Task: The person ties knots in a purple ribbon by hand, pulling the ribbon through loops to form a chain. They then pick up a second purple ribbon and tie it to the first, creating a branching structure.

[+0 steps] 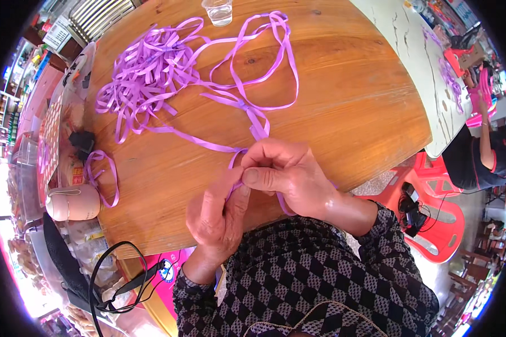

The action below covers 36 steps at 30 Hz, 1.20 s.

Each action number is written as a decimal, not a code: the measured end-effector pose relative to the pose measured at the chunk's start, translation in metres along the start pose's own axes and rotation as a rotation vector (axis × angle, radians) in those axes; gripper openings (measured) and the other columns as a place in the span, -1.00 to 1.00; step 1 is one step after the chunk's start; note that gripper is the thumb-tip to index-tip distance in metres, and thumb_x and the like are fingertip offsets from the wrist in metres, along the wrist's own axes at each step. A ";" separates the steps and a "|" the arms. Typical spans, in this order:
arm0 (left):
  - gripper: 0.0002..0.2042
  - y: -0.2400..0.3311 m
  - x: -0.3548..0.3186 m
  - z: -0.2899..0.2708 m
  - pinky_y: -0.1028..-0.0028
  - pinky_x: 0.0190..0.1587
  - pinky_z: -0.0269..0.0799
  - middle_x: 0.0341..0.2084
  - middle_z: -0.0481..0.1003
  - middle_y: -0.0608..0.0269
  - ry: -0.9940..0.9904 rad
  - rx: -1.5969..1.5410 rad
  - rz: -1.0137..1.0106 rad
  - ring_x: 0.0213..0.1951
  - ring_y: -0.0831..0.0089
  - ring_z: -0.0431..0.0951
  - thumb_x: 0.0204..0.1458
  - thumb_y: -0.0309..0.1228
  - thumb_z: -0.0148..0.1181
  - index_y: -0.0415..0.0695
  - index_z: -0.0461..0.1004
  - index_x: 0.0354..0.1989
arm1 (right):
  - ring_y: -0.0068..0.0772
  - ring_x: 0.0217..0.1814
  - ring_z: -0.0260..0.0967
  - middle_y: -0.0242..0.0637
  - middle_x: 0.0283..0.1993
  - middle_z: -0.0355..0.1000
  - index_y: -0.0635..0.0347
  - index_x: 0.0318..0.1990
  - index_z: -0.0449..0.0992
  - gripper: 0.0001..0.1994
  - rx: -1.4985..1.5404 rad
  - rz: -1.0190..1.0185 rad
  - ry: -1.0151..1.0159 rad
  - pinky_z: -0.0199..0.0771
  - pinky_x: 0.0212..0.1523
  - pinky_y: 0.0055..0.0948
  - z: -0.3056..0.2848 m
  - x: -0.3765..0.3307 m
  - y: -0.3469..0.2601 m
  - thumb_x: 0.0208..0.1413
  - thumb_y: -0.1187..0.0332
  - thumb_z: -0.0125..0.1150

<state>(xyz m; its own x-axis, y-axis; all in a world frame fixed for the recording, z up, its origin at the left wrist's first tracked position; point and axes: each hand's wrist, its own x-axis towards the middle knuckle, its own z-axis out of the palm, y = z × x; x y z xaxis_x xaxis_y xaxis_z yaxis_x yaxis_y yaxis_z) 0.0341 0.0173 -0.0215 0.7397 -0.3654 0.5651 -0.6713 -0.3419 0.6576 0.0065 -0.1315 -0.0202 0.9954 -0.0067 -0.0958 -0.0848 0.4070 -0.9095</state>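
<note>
Both my hands meet at the near edge of the wooden table (343, 95), pinching a purple ribbon (258, 124) between thumbs and fingers. My left hand (219, 210) grips the ribbon where a strand passes between its thumb and index finger. My right hand (289, 177) has its thumb pressed against curled fingers, close to the left fingertips. The exact spot they hold is hidden by the fingers. From there the ribbon runs away over the table in loose loops, joining a big tangled heap of purple ribbon (152, 73) at the far left.
A clear cup of water (219, 12) stands at the far edge. On the left are a pink rounded case (73, 203), a separate ribbon loop (116, 174) and black cables (123, 281). A red plastic chair (441, 224) and another person (483, 151) are at right.
</note>
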 end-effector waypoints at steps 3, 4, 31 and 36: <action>-0.83 -0.001 0.000 0.000 0.51 -0.50 0.35 -0.57 0.49 0.14 0.024 0.022 0.047 -0.55 0.36 0.49 -0.13 -0.54 0.22 -0.23 0.48 -0.32 | -0.70 -0.42 0.26 -0.39 -0.42 0.38 0.29 -0.31 0.43 -0.88 0.174 0.215 -0.026 0.26 -0.41 -0.71 -0.002 0.001 0.003 -0.03 0.50 0.18; -0.83 -0.001 0.001 0.000 0.51 -0.50 0.35 -0.57 0.49 0.14 0.030 0.027 0.060 -0.55 0.36 0.49 -0.13 -0.54 0.22 -0.23 0.48 -0.32 | -0.68 -0.43 0.26 -0.38 -0.42 0.38 0.29 -0.30 0.42 -0.86 0.253 0.197 -0.034 0.26 -0.42 -0.71 -0.001 0.002 0.005 -0.04 0.50 0.19; -0.92 0.006 0.009 -0.011 0.75 -0.64 0.10 -0.65 0.40 0.41 -0.125 -0.579 -0.728 -0.66 0.76 0.26 -0.06 -0.54 0.16 -0.30 0.46 -0.41 | -0.68 -0.31 0.27 -0.42 -0.35 0.32 0.29 -0.30 0.35 -0.88 -0.318 -0.041 0.033 0.34 -0.27 -0.66 0.003 -0.007 0.005 -0.01 0.61 0.10; -0.84 -0.011 0.012 -0.018 0.74 -0.70 0.03 -0.67 0.39 0.35 -0.446 -1.017 -1.003 -0.70 0.71 0.25 -0.06 -0.46 0.18 -0.31 0.41 -0.40 | -0.68 -0.32 0.27 -0.42 -0.36 0.33 0.29 -0.31 0.35 -0.89 -0.400 -0.100 0.041 0.34 -0.28 -0.66 0.000 -0.007 0.008 -0.01 0.61 0.10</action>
<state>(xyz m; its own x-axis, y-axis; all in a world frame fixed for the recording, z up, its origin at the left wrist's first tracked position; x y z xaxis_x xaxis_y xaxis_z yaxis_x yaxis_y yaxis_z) 0.0516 0.0323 -0.0128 0.6605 -0.6413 -0.3906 0.5510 0.0606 0.8323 -0.0010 -0.1286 -0.0271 0.9977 -0.0677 -0.0076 -0.0066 0.0156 -0.9999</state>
